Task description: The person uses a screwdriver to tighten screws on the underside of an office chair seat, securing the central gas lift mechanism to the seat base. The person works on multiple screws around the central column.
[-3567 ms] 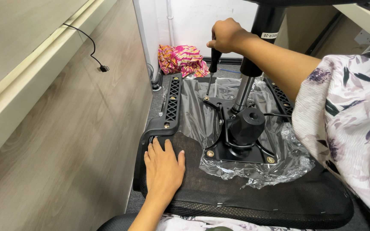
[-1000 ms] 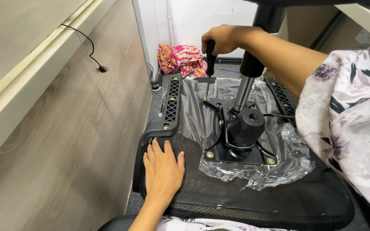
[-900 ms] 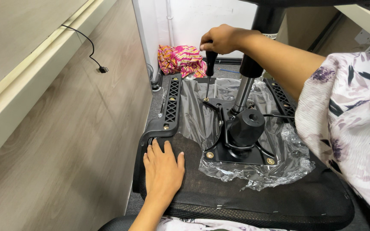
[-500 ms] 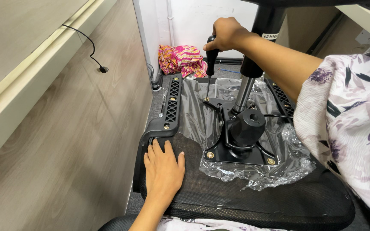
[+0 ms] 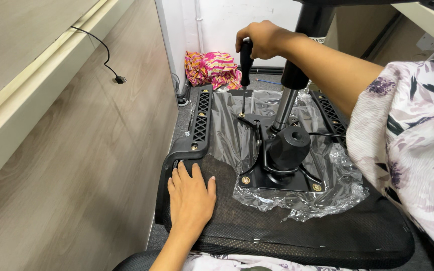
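Upturned office chair seat (image 5: 297, 236) on the floor, underside facing up, black mesh and fabric along the near edge. Black metal mechanism plate (image 5: 282, 175) bolted at centre, sitting over crinkled clear plastic wrap (image 5: 302, 200). Chrome gas cylinder (image 5: 283, 108) rising from a round black hub toward the far right.

Right hand (image 5: 264, 37) closed around the black handle of a screwdriver (image 5: 245, 62), held upright, thin shaft running down to a screw at the far left corner of the plate. Left hand (image 5: 191, 193) open, flat, palm down on the near left part of the seat, fingers spread, just beside the black plastic armrest bracket (image 5: 197, 125).

Judged best practice here: shaft kept straight in line with the screw, steady downward pressure while turning, tip fully seated to avoid slipping out and chewing the head. Flat palm useful as a brace against the seat twisting. Plastic wrap near the screw worth keeping out from under the tip.

Materials: brass-coloured bolt heads (image 5: 245, 179) at the near corners of the plate; ribbed, perforated plastic on both side brackets; glossy film, wrinkled; matte cast hub. Pale wood-grain panel (image 5: 76, 165) at left, black cable (image 5: 107, 60) with plug hanging against it. Pink and yellow patterned cloth (image 5: 212, 68) bunched at the far wall.
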